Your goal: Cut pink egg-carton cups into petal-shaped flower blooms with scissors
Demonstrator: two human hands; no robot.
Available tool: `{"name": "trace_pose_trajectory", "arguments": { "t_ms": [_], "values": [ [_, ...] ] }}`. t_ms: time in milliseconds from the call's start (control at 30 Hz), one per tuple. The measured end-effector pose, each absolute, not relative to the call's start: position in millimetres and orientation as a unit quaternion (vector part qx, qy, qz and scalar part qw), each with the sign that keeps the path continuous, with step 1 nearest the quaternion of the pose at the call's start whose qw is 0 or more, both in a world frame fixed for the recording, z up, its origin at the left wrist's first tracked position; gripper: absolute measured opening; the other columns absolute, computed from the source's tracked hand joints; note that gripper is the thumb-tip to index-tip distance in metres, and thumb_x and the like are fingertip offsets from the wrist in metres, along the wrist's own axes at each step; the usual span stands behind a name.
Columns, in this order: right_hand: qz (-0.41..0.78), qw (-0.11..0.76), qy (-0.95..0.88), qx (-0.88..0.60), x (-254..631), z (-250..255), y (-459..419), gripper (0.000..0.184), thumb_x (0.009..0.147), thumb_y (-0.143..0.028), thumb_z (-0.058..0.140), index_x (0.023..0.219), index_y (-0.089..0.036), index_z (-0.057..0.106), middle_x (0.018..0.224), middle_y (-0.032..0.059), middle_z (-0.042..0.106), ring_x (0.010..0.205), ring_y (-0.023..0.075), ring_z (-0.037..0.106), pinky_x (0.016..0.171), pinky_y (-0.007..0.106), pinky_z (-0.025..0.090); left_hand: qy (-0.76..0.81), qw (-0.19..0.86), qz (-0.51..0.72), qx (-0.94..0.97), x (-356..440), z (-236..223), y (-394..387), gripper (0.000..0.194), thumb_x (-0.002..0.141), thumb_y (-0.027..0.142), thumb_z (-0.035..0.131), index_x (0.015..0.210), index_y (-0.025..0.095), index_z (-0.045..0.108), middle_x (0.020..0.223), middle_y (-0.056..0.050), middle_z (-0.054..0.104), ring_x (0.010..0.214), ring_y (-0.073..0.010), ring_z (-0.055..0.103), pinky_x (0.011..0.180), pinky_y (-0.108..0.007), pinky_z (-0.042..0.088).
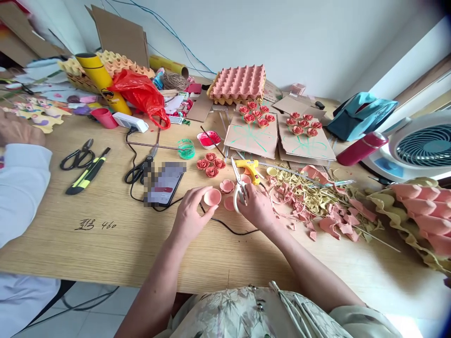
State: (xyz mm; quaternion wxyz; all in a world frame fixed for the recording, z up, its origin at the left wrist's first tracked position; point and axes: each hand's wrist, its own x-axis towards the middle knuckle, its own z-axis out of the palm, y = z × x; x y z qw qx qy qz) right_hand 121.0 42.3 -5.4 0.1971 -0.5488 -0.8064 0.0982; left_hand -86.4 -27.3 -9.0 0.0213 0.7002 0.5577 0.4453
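Between its thumb and fingers, my left hand (192, 213) holds a pink egg-carton cup (212, 197), its round hollow facing up. My right hand (258, 208) grips white-handled scissors (240, 182), whose blades are parted and point away from me. Just beyond the hands lies a pink cup with a petal-cut edge (227, 186). Two more pink pieces sit partly hidden by the scissors and my right hand. Behind them is a small group of red painted paper roses (211, 164). A yellow glue gun (249, 169) lies beyond the scissors.
Pink and yellow carton scraps (317, 197) spread to the right, near stacked egg trays (416, 211). A phone (165, 183), black scissors (139, 172) and a utility knife (89, 172) lie left. Behind stand a green paint cup (186, 149) and roses on cardboard (252, 138). Another person's sleeve (26, 183) is far left.
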Motion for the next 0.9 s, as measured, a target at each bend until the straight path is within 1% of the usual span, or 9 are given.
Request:
{"name": "trace_pose_trajectory", "arguments": {
  "t_ms": [67, 167, 300, 367, 433, 533, 667, 800, 900],
  "values": [
    [0.089, 0.202, -0.81, -0.544, 118.9, -9.1, 43.9, 0.021, 0.084, -0.032, 0.063, 0.082, -0.024, 0.044, 0.069, 0.0041, 0.064, 0.069, 0.0245, 0.062, 0.074, 0.037, 0.044, 0.554, 0.036, 0.443, 0.704, -85.6, -8.4, -28.1, 0.041, 0.089, 0.019, 0.066, 0.129, 0.022, 0.057, 0.12, -0.01, 0.069, 0.11, -0.0243, 0.066, 0.098, -0.041, 0.054],
    [0.108, 0.238, -0.797, -0.545, 123.7, -9.4, 45.0, 0.025, 0.081, -0.032, 0.067, 0.08, -0.025, 0.043, 0.066, 0.002, 0.062, 0.063, 0.0217, 0.059, 0.068, 0.035, 0.043, 0.552, 0.052, 0.444, 0.704, -84.7, -8.0, -28.9, 0.043, 0.089, 0.016, 0.065, 0.131, 0.022, 0.056, 0.121, -0.01, 0.067, 0.112, -0.0242, 0.065, 0.098, -0.042, 0.054],
    [0.198, 0.296, -0.756, -0.549, 138.9, 5.1, 39.8, 0.023, 0.082, -0.035, 0.066, 0.081, -0.026, 0.045, 0.061, -0.0018, 0.06, 0.054, 0.0183, 0.054, 0.057, 0.031, 0.04, 0.554, 0.079, 0.447, 0.697, -79.6, -10.6, -28.9, 0.049, 0.087, 0.019, 0.069, 0.133, 0.023, 0.054, 0.121, -0.01, 0.067, 0.11, -0.0245, 0.066, 0.094, -0.041, 0.056],
    [0.24, 0.332, -0.739, -0.535, 145.2, 16.0, 33.2, 0.019, 0.082, -0.032, 0.066, 0.086, -0.026, 0.049, 0.066, -0.0004, 0.063, 0.056, 0.0183, 0.055, 0.055, 0.03, 0.04, 0.542, 0.104, 0.446, 0.705, -73.2, -12.7, -28.7, 0.048, 0.086, 0.019, 0.07, 0.132, 0.023, 0.055, 0.122, -0.01, 0.067, 0.112, -0.0244, 0.065, 0.093, -0.04, 0.056],
    [0.253, 0.347, -0.74, -0.518, 148.2, 25.7, 25.1, 0.02, 0.08, -0.031, 0.068, 0.089, -0.025, 0.051, 0.069, 0.0003, 0.064, 0.057, 0.0177, 0.055, 0.054, 0.03, 0.04, 0.523, 0.131, 0.449, 0.712, -64.2, -14.3, -28.8, 0.046, 0.086, 0.019, 0.071, 0.129, 0.023, 0.056, 0.122, -0.01, 0.068, 0.114, -0.0243, 0.065, 0.092, -0.039, 0.056],
    [0.233, 0.325, -0.756, -0.518, 147.6, 32.8, 14.5, 0.019, 0.08, -0.028, 0.066, 0.084, -0.025, 0.047, 0.074, 0.0007, 0.062, 0.062, 0.0175, 0.053, 0.058, 0.03, 0.04, 0.502, 0.178, 0.451, 0.716, -49.1, -14.8, -29.9, 0.044, 0.085, 0.02, 0.073, 0.126, 0.023, 0.057, 0.12, -0.009, 0.07, 0.111, -0.0233, 0.068, 0.089, -0.037, 0.058],
    [0.185, 0.312, -0.777, -0.515, 146.1, 26.5, 9.4, 0.022, 0.082, -0.024, 0.063, 0.08, -0.025, 0.041, 0.076, 0.0017, 0.061, 0.067, 0.0187, 0.054, 0.068, 0.033, 0.042, 0.493, 0.221, 0.453, 0.709, -35.7, -13.0, -31.1, 0.042, 0.082, 0.02, 0.077, 0.12, 0.021, 0.059, 0.117, -0.007, 0.072, 0.101, -0.0207, 0.072, 0.085, -0.033, 0.059],
    [0.136, 0.308, -0.794, -0.505, 147.1, 15.7, 10.4, 0.021, 0.084, -0.019, 0.06, 0.083, -0.025, 0.041, 0.08, 0.0036, 0.064, 0.075, 0.0219, 0.057, 0.077, 0.037, 0.042, 0.499, 0.241, 0.453, 0.698, -31.6, -13.9, -30.1, 0.045, 0.077, 0.02, 0.082, 0.117, 0.02, 0.061, 0.112, -0.008, 0.073, 0.098, -0.0218, 0.072, 0.085, -0.035, 0.06],
    [0.13, 0.305, -0.802, -0.497, 147.7, 11.5, 10.9, 0.019, 0.086, -0.019, 0.058, 0.085, -0.025, 0.04, 0.079, 0.0041, 0.064, 0.078, 0.0238, 0.058, 0.079, 0.039, 0.042, 0.5, 0.253, 0.453, 0.694, -30.2, -16.4, -29.3, 0.046, 0.077, 0.023, 0.083, 0.117, 0.02, 0.061, 0.11, -0.008, 0.073, 0.097, -0.0229, 0.073, 0.086, -0.037, 0.06]
  ]
}}
